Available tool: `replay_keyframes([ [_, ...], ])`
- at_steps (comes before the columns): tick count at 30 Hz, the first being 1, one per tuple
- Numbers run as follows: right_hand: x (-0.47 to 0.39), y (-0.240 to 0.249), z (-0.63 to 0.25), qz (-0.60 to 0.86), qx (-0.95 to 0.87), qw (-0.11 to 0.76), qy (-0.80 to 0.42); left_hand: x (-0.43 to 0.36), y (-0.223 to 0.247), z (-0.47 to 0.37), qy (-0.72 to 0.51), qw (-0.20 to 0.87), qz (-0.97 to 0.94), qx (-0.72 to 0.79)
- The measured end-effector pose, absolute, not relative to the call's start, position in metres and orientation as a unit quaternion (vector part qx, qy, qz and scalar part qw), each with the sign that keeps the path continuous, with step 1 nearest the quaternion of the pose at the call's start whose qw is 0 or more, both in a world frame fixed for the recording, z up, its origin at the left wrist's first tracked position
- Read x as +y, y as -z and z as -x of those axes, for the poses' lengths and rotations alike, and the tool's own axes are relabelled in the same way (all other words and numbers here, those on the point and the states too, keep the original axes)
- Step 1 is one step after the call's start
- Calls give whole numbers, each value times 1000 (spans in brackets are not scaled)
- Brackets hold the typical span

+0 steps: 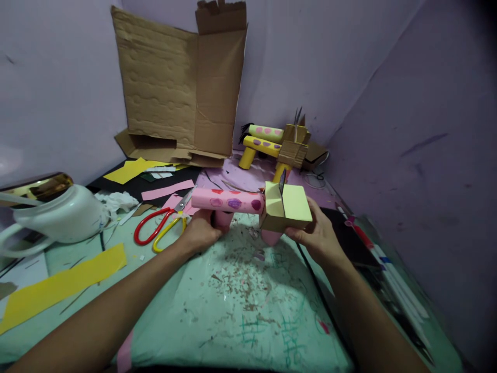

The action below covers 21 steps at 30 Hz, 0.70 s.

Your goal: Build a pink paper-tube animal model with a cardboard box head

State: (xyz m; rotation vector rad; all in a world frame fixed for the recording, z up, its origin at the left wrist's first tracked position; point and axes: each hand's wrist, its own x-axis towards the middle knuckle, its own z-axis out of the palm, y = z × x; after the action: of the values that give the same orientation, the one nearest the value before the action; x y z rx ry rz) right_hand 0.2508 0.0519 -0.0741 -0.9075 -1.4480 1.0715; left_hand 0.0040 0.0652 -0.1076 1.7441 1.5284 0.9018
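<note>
Head view: beyond the near table edge [217, 357], your left hand [204, 232] clasps the pink figure [233, 201], your right hand [322, 233] its yellow box [297, 203].

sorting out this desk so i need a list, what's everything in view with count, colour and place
paper figure: 1, pink spotted body, pale yellow head block, between the hands
spotted figures: at least 2, mostly yellow and brown, back centre
cardboard box: 1, brown, opened out against the back wall
scissors: 1 pair, red and yellow handles, by the left hand
yellow paper: at least 2 pieces, yellow, front left and back left
pink strip: 1, pink, behind the scissors
pot: 1, white, far left
pens: several, mostly white, right side
scraps: many, mostly brown, front centre
table cover: 1, pale green, underneath
left hand: 1, at the figure's rear leg
right hand: 1, at its head
</note>
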Motion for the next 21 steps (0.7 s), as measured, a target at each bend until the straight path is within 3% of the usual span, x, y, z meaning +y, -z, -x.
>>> replay_keyframes([
  [15, 54, 77, -255, 373, -615, 538, -441, 62, 97, 1, -324, 333, -662, 589],
  [21, 59, 72, -260, 351, -540, 624, -443, 63, 93, 4, -319, 346, -658, 587],
])
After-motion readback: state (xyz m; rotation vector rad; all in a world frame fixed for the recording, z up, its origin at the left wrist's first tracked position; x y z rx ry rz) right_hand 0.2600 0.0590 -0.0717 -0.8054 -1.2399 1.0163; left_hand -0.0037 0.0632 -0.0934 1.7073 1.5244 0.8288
